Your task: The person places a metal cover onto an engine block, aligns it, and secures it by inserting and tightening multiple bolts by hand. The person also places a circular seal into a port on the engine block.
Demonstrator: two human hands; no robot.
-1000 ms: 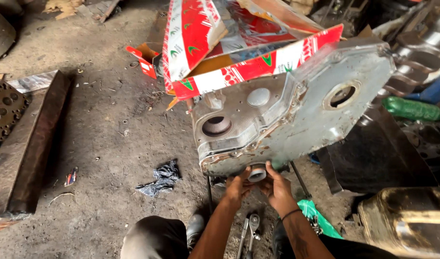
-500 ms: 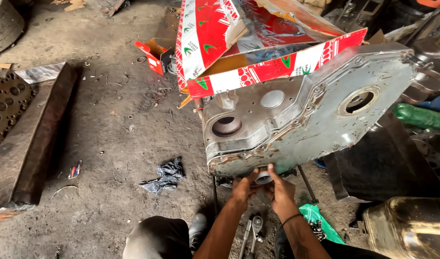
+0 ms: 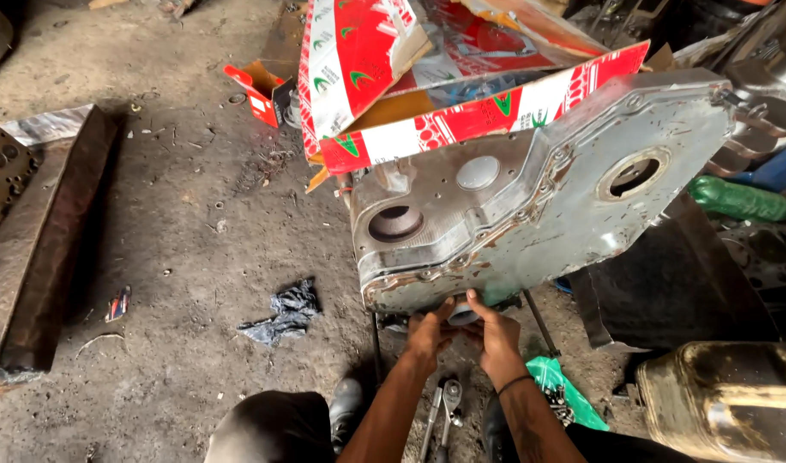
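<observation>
A large grey metal engine cover [image 3: 530,206] with two round openings lies tilted in front of me on the dirt floor. At its near lower edge both my hands meet around a small round metal part [image 3: 461,314]. My left hand [image 3: 429,333] grips it from the left. My right hand [image 3: 498,339], with a black band on the wrist, grips it from the right. The part is mostly hidden by my fingers and the cover's edge. A ratchet wrench [image 3: 444,403] lies on the ground between my forearms.
A torn red and white cardboard box [image 3: 410,77] rests behind the cover. A dark rag [image 3: 286,313] lies to the left, a long rusty steel channel [image 3: 41,240] at far left. A green plastic bag [image 3: 560,390], green bottle [image 3: 740,199] and metal container [image 3: 727,403] crowd the right.
The view has drifted so the cover and box sit further right and higher. My hands have stayed together on the round part under the cover's edge.
</observation>
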